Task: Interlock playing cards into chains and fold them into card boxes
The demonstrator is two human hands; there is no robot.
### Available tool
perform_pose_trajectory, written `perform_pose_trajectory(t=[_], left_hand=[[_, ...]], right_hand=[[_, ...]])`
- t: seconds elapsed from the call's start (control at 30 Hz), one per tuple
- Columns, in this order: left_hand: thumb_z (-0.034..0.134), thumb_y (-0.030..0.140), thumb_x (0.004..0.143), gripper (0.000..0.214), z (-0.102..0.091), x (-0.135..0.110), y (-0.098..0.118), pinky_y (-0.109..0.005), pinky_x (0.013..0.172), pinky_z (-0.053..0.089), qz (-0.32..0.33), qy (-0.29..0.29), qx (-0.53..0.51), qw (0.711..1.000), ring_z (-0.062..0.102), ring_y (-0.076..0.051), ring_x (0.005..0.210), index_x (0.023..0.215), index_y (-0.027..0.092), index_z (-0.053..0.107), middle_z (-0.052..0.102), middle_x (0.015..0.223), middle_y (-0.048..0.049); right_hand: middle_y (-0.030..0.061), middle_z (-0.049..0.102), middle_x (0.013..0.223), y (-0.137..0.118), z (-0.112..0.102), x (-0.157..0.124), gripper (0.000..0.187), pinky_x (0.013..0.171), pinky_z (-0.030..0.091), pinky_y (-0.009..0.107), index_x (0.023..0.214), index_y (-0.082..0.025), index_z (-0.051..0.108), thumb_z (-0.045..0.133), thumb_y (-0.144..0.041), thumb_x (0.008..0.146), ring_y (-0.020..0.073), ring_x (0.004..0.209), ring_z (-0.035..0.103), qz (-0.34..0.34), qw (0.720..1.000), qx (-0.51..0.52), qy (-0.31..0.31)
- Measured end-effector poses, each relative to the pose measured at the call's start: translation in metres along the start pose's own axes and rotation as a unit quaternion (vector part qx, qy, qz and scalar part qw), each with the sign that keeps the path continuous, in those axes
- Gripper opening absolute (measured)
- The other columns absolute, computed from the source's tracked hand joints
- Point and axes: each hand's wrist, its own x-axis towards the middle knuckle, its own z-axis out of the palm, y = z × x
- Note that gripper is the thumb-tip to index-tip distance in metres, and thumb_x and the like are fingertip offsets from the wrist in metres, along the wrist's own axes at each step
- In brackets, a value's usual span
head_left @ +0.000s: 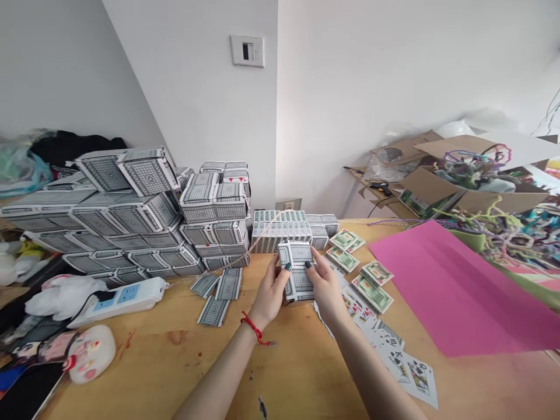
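Note:
Both hands grip a small box covered with patterned playing cards (301,283), held just over the table in front of me. My left hand (272,290) wraps its left side, thumb on the top face. On the opposite side is my right hand (326,286), its thumb also pressing the top. The fingers underneath are hidden. Left of the hands lie several face-down playing cards (213,311). To the right are face-up playing cards (396,360) and green banknote-patterned cards (373,291). Behind the box stands a row of green-and-white card blocks (282,224).
Stacked card-covered boxes (144,219) rise at the left and back. A white power strip (125,300) and a phone (32,391) lie at left. Pink paper (464,291) covers the right side, beside a cardboard box (490,192) and tangled yarn (503,233). A wall stands behind.

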Motion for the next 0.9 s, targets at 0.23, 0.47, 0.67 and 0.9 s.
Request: perform_pose_trajectory(t=[0.23,0.47,0.67,0.9], left_hand=[[0.042,0.029,0.084,0.040,-0.0005,0.0010,-0.0013,-0.032,0.089,0.043,0.021,0.005,0.003,1.000,0.052,-0.021,0.108,0.123,0.019,0.045,0.058,0.115,-0.0062],[0.042,0.031,0.084,0.043,-0.0002,0.0011,-0.0028,-0.030,0.088,0.043,0.015,-0.001,0.015,1.000,0.053,-0.021,0.107,0.125,0.018,0.042,0.059,0.114,-0.0065],[0.046,0.036,0.083,0.046,0.0025,0.0010,-0.0049,-0.029,0.084,0.045,-0.013,0.007,-0.012,1.000,0.057,-0.020,0.098,0.125,0.017,0.042,0.060,0.112,-0.0077],[0.048,0.037,0.083,0.044,0.0039,0.0024,-0.0081,-0.031,0.081,0.046,-0.021,0.043,-0.033,0.998,0.057,-0.022,0.098,0.122,0.017,0.045,0.062,0.107,-0.0087]], right_hand=[[0.0061,0.060,0.119,0.0038,-0.0013,0.0032,0.063,0.097,0.038,0.043,0.131,-0.022,0.041,0.059,-0.037,0.072,0.0253,0.111,0.052,0.027,0.999,0.019,-0.004],[0.0046,0.060,0.119,-0.0009,-0.0019,0.0035,0.062,0.096,0.038,0.042,0.128,-0.022,0.045,0.061,-0.036,0.070,0.0258,0.111,0.051,0.044,0.999,0.016,-0.005],[0.0032,0.063,0.113,-0.0038,-0.0036,0.0031,0.058,0.091,0.042,0.039,0.127,-0.024,0.047,0.060,-0.035,0.071,0.0244,0.109,0.053,0.038,0.999,-0.007,-0.028],[0.0024,0.061,0.116,-0.0046,-0.0032,0.0026,0.052,0.095,0.039,0.036,0.124,-0.022,0.049,0.057,-0.030,0.073,0.0221,0.116,0.048,0.025,0.999,-0.023,-0.041]])
